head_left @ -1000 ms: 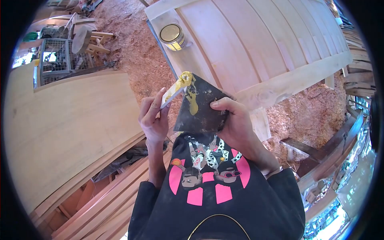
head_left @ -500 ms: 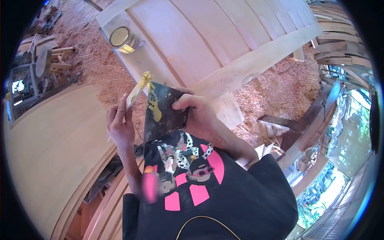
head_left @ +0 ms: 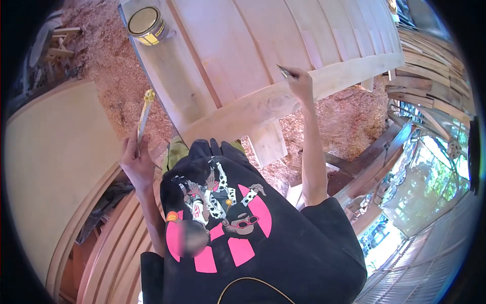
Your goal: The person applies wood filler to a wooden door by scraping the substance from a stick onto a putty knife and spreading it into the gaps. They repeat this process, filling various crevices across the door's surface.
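Observation:
My left hand (head_left: 136, 161) is closed around a narrow pale stick (head_left: 144, 117), held upright with a lump of yellow putty on its tip. Out over the panelled wooden door (head_left: 238, 61), my right hand (head_left: 300, 85) grips a dark flat scraper (head_left: 284, 72). The scraper shows nearly edge-on, its tip close over the door's lower rail. At the door's upper left corner stands a round putty can (head_left: 147, 25) with a yellow label.
Wood shavings (head_left: 114, 66) cover the ground around the door. A large pale board (head_left: 55, 131) lies to the left, above long wooden mouldings (head_left: 109, 243). Stacked timber strips (head_left: 430, 76) are at the right, with a beam (head_left: 372, 180) below them.
My hands have moved apart. The right one has carried the scraper up and right over the door; the left has drawn the stick away to the left. The view has shifted.

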A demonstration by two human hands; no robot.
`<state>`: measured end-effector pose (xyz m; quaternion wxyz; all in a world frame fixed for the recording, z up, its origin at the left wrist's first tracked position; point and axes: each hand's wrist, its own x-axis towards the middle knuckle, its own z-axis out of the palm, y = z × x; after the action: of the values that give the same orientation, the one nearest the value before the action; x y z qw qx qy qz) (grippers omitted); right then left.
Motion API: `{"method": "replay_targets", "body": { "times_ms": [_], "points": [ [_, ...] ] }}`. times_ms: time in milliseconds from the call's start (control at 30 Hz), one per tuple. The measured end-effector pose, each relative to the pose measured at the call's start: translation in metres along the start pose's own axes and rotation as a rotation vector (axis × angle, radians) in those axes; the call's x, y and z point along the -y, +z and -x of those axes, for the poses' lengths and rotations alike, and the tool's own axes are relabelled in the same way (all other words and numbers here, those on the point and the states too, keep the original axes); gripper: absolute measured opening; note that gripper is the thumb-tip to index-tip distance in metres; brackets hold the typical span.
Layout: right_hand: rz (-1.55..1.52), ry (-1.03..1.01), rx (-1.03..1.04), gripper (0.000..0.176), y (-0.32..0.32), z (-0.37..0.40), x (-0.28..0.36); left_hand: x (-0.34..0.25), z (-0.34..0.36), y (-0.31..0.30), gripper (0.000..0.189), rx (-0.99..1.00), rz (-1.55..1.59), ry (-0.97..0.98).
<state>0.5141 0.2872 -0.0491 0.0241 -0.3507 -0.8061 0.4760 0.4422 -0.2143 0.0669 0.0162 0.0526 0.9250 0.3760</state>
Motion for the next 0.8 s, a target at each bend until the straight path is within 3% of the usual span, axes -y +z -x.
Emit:
{"method": "replay_targets", "body": {
  "times_ms": [67, 167, 367, 600, 800],
  "points": [
    [0.399, -0.241, -0.058, 0.036, 0.008, -0.007, -0.002, 0.001, 0.001, 0.003, 0.032, -0.018, 0.027, -0.003],
    [0.608, -0.26, -0.078, 0.036, 0.018, -0.022, 0.003, 0.005, 0.0, 0.004, 0.034, -0.049, 0.041, -0.001],
    [0.78, -0.271, -0.076, 0.033, 0.033, -0.027, 0.009, 0.004, 0.004, 0.003, 0.031, -0.073, 0.045, -0.01],
    [0.703, -0.227, -0.005, 0.032, 0.023, -0.024, 0.008, 0.011, 0.007, 0.0, 0.031, -0.081, 0.021, -0.042],
    [0.821, -0.291, -0.012, 0.035, 0.024, -0.039, 0.003, 0.007, 0.003, 0.001, 0.036, -0.087, 0.061, -0.041]
  ]
}}
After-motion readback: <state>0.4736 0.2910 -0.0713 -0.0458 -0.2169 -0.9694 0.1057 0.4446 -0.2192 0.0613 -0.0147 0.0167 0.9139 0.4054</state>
